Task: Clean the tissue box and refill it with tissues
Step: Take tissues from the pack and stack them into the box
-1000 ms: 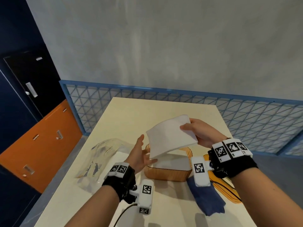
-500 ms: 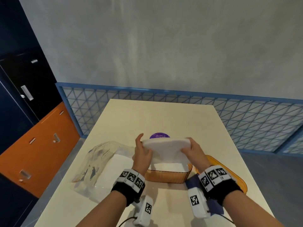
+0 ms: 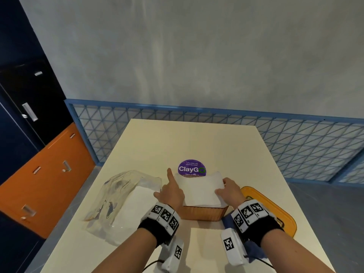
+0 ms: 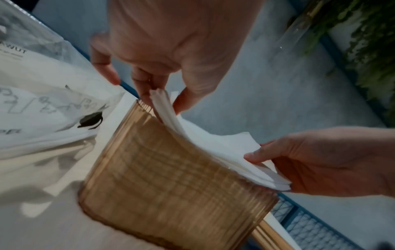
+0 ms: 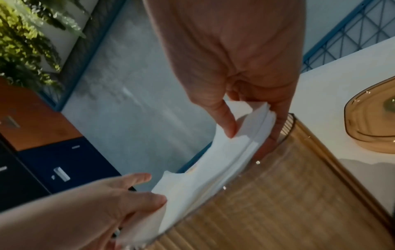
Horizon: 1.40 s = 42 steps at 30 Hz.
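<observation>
An amber ribbed tissue box (image 3: pixel 202 212) stands open on the table in front of me. A white stack of tissues (image 3: pixel 199 189) lies flat across its opening, sagging in the middle. My left hand (image 4: pixel 164 103) pinches the stack's left edge between thumb and fingers, at the box's rim (image 4: pixel 145 104). My right hand (image 5: pixel 252 121) pinches the right edge the same way, fingers reaching down inside the box wall (image 5: pixel 278 203). In the head view my left index finger points up past the stack. The inside of the box is hidden by the tissues.
The amber lid (image 3: pixel 275 209) lies to the right of the box, with a dark blue cloth (image 3: pixel 254 253) under my right wrist. A clear plastic bag with more tissues (image 3: pixel 118 196) lies at the left. A purple sticker (image 3: pixel 191 168) is behind the box.
The stack was held up and tilted by my right hand alone; now both hands hold it by its ends and have lowered it flat onto the box's opening.
</observation>
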Available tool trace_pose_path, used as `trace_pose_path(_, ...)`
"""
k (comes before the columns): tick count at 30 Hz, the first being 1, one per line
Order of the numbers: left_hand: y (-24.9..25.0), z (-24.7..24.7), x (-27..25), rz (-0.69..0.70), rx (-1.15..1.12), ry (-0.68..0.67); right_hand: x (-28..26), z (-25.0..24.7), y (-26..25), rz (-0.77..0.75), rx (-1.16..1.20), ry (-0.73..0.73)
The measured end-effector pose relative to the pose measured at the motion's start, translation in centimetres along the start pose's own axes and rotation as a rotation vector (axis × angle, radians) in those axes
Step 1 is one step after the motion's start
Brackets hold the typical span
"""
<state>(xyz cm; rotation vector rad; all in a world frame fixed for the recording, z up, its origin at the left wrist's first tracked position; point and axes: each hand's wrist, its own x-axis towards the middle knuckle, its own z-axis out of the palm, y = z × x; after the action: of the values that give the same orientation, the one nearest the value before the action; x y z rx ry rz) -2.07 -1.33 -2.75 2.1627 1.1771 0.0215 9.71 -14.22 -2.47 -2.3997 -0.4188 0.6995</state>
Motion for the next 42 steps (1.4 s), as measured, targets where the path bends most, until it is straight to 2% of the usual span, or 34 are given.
trace_pose_path(5, 0.3, 0.5, 0.7, 0.076, 0.179, -0.008, -0.1, 1.0, 0.2, 0.0, -0.075, 0.084)
trace_pose_path(8, 0.3, 0.6, 0.7, 0.121, 0.319, 0.032, -0.7, 1.8, 0.3, -0.091, -0.195, 0.142)
trace_pose_path(10, 0.2, 0.4, 0.6, 0.232, 0.452, 0.117, -1.3, 1.8, 0.2, -0.219, -0.405, 0.212)
trace_pose_path(12, 0.1, 0.1, 0.8, 0.424, 0.544, 0.097, -1.6, 1.3, -0.1, -0.366, -0.551, 0.262)
trace_pose_path(13, 0.2, -0.2, 0.9, 0.51, 0.586, 0.029, -1.6, 1.0, -0.3, -0.435, -0.593, 0.219)
trace_pose_path(15, 0.2, -0.8, 1.2, 0.608, 0.682, -0.158, -1.4, 0.6, -0.5, -0.53, -0.675, 0.012)
trace_pose_path(16, 0.2, -1.1, 1.3, 0.63, 0.742, -0.24, -1.3, 0.6, -0.4, -0.531, -0.736, -0.096)
trace_pose_path(18, 0.0, -1.4, 1.7, 0.649, 0.866, -0.335, -0.8, 0.4, 0.1, -0.481, -0.835, -0.211)
trace_pose_path(21, -0.4, -1.9, 2.7, 0.619, 0.973, -0.4, 0.1, -0.1, 0.9, -0.388, -0.862, -0.276)
trace_pose_path(24, -0.2, -2.2, 3.6, 0.569, 1.008, -0.452, 0.5, -0.2, 1.2, -0.356, -0.869, -0.299)
trace_pose_path(27, 0.2, -1.9, 3.5, 0.545, 1.026, -0.465, 0.7, 0.1, 0.9, -0.294, -0.792, -0.301)
trace_pose_path(32, 0.5, -1.8, 2.7, 0.569, 1.028, -0.383, 0.6, 0.0, 0.6, -0.329, -0.887, -0.29)
trace_pose_path(34, 0.2, -2.4, 2.3, 0.615, 0.957, -0.253, 0.2, -0.6, 0.3, -0.355, -0.889, -0.235)
trace_pose_path(36, -0.6, -3.1, 2.1, 0.608, 0.736, -0.04, 0.0, -1.2, 0.2, -0.412, -0.766, -0.087)
trace_pose_path(39, -3.3, -4.5, 2.6, 0.407, 0.405, 0.238, 0.2, -1.9, 1.3, -0.429, -0.542, 0.129)
trace_pose_path(40, -4.5, -4.6, 3.0, 0.316, 0.361, 0.268, 0.3, -2.0, 1.7, -0.386, -0.484, 0.137)
trace_pose_path(42, -7.0, -4.2, 3.5, 0.15, 0.358, 0.211, 0.3, -2.1, 2.1, -0.265, -0.391, 0.053)
